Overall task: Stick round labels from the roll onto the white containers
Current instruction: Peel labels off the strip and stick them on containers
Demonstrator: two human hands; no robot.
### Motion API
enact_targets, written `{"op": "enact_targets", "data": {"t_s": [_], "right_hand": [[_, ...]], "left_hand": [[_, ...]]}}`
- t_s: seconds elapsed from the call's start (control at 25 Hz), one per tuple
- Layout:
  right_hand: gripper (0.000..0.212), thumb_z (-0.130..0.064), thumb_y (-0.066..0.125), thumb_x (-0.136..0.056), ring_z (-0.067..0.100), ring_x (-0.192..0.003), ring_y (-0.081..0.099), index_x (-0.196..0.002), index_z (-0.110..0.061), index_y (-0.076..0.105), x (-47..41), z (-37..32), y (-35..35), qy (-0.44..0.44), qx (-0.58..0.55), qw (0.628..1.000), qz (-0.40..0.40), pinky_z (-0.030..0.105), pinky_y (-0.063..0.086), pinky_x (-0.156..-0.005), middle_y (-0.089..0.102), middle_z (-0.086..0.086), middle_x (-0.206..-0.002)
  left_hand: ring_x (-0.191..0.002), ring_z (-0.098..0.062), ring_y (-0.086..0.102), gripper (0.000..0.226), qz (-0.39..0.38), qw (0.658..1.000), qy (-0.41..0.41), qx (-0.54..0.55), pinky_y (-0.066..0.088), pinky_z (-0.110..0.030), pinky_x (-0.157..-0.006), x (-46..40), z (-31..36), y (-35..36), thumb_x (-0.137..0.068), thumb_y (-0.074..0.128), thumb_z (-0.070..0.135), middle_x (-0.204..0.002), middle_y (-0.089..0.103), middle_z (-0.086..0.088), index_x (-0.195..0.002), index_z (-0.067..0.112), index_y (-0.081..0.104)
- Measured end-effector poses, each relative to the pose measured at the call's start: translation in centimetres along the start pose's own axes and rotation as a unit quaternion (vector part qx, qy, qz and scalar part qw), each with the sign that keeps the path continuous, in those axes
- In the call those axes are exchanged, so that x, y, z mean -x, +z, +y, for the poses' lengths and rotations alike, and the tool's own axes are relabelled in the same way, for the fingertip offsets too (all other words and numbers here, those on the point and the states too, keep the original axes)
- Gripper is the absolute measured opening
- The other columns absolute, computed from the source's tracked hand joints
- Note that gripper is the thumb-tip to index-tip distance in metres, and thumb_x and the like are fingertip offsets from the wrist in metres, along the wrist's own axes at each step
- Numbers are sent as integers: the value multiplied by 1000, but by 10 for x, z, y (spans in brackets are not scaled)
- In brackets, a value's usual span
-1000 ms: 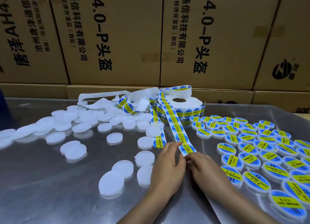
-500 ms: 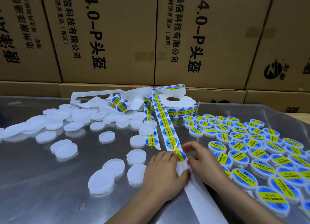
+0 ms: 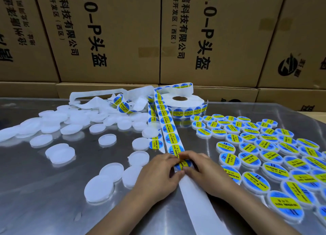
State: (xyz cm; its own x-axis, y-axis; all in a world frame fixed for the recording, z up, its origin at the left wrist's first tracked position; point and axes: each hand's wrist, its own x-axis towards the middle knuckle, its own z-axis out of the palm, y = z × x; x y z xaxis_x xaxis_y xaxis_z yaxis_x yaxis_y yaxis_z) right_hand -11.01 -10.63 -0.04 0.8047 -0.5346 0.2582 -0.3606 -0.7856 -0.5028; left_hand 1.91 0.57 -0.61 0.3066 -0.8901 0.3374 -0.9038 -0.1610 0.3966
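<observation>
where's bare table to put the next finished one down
Bare metal lies at the near left, below the unlabelled containers, and between the label strip and the labelled containers. The right side is packed.

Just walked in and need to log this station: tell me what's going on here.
A person is labelling small white containers on a metal table. Both hands, left hand and right hand, pinch a round blue-and-yellow label on the strip running from the roll. Bare backing paper trails toward the person. Unlabelled containers lie to the left, labelled containers in rows to the right.
</observation>
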Motion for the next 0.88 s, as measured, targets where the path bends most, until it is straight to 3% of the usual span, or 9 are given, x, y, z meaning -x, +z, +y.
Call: {"op": "enact_targets", "data": {"t_s": [0.16, 0.44, 0.6, 0.68, 0.76, 0.88], "right_hand": [[44, -27, 55, -89, 2, -120, 45, -129, -40, 45, 2, 2, -2, -5, -22, 1000, -21, 27, 40, -99, 53, -17, -125], [44, -29, 53, -90, 0, -120, 44, -129, -43, 41, 2, 0, 1, -6, 8, 1000, 15, 26, 41, -94, 54, -23, -124], [48, -32, 51, -91, 6, -120, 45, -134, -45, 34, 5, 1, 0, -2, 27, 1000, 3, 29, 42, -93, 52, -12, -125], [52, -31, 51, -91, 7, -122, 44, -137, -42, 30, 5, 1, 0, -9, 28, 1000, 3, 29, 41, -94, 48, -13, -131], [60, -28, 53, -91, 6, -126, 42, -142, -38, 22, 6, 0, 0, -23, 19, 999, 10, 28, 40, -97, 32, -16, -143], [73, -22, 59, -87, 4, -133, 29, -145, -30, 16, 8, -3, 0, -39, 18, 998, 49, 18, 31, -103, 14, -15, -147]], "left_hand": [[-116, -2, 44, 33, 18, 1000, 4, -11, 39, -20, -89, -3, 1, -3, -94, 45, 46, -122, 54, 21, -123, 38, 58], [-109, -2, 47, 32, 27, 999, 12, 18, 42, -27, -87, -3, 2, -4, -97, 39, 44, -116, 59, 19, -116, 34, 63], [-97, -7, 54, 28, 45, 998, -15, 42, 45, -33, -80, -3, 3, -6, -97, 40, 41, -95, 63, 15, -96, 29, 66], [-87, -11, 56, 26, 77, 995, -33, 62, 46, -35, -74, -3, 3, -7, -96, 43, 39, -82, 62, 11, -83, 28, 63], [-77, -12, 55, 27, 133, 984, -50, 107, 45, -33, -70, -4, 2, -10, -95, 46, 35, -73, 59, 9, -71, 27, 57], [-69, -4, 49, 29, 223, 950, -72, 204, 36, -17, -62, -6, 1, -16, -96, 49, 27, -70, 57, 11, -68, 33, 54]]}}
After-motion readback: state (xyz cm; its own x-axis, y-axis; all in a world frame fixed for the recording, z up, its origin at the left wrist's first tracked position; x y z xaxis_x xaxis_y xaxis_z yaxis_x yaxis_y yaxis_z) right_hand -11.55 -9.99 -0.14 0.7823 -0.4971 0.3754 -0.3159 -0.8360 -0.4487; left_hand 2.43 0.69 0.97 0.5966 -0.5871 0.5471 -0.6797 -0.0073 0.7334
